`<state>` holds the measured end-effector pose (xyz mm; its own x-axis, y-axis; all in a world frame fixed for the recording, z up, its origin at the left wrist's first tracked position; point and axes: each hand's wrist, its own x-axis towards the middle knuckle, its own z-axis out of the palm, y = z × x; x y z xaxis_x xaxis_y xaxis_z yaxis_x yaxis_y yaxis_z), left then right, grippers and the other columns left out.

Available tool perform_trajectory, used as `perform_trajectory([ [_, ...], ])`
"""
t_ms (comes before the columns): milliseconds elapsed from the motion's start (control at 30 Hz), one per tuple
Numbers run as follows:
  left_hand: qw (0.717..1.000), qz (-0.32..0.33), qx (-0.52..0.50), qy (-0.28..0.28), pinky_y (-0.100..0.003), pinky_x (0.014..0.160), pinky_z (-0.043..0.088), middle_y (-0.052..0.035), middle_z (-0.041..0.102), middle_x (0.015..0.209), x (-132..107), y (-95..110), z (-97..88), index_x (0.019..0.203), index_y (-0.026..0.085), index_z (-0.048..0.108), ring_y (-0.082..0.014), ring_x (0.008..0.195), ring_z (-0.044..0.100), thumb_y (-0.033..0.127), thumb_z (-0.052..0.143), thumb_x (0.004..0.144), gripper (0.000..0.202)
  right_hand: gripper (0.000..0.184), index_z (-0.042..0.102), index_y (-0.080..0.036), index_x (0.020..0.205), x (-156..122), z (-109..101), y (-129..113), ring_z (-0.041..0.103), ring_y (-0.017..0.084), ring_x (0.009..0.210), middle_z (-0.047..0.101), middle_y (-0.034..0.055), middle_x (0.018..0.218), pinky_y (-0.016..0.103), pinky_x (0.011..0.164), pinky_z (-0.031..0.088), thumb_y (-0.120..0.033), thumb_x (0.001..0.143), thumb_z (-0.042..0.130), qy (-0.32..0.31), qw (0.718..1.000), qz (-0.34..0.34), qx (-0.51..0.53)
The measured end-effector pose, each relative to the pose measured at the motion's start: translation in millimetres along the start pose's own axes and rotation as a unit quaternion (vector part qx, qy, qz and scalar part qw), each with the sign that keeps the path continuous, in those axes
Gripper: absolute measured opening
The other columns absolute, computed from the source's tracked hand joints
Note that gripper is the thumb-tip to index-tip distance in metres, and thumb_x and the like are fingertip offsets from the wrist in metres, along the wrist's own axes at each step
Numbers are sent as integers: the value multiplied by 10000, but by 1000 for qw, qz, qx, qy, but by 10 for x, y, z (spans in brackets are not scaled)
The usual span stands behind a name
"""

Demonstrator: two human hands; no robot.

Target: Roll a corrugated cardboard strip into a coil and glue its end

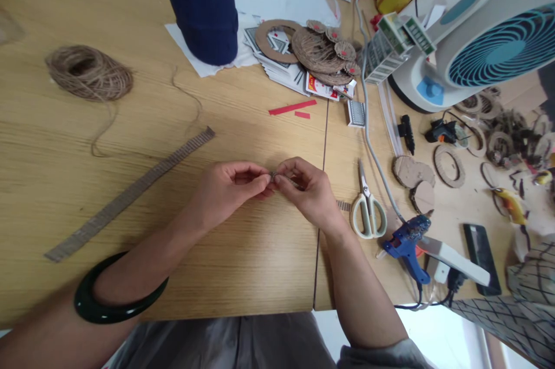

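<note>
My left hand [234, 187] and my right hand [303, 187] meet over the table, thumbs and fingers pinched together. Between the fingertips is a small greyish piece [273, 176], mostly covered by the fingers and too small to name. A long strip of corrugated cardboard [134, 189] lies slantwise to the left. Beside my right wrist are scissors [367, 207] with pale handles, and a short bit of corrugated cardboard [344, 206] shows there. Red paper strips [292, 107] lie beyond my hands.
A ball of twine [89, 73] sits at left, a dark blue bottle [203, 16] behind. Cardboard rings and twine-wound discs [318, 50] rest on playing cards. On the right are a grey cable [367, 120], a blue glue gun [405, 244], a power strip [455, 262] and a fan [489, 39].
</note>
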<state>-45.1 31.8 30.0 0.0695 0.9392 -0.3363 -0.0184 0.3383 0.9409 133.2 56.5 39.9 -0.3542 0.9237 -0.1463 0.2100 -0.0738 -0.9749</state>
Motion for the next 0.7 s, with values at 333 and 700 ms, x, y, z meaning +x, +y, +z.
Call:
perform_trajectory([
  [333, 997, 43, 62, 9, -328, 770, 622, -29, 822, 883, -36, -50, 21, 963, 218, 804, -216, 812, 771, 391, 741, 815, 237, 66, 589, -191, 837, 11, 15, 33, 591, 108, 697, 624, -13, 781, 238, 629, 476, -220, 852, 647, 24, 998, -30, -47],
  [700, 996, 39, 81, -18, -258, 723, 578, 9, 820, 823, -8, -3, -3, 896, 266, 826, -187, 785, 759, 411, 769, 810, 178, 65, 594, -199, 825, 5, -8, 25, 609, 119, 704, 635, -7, 778, 253, 644, 499, -226, 854, 646, 14, 998, -36, -43],
])
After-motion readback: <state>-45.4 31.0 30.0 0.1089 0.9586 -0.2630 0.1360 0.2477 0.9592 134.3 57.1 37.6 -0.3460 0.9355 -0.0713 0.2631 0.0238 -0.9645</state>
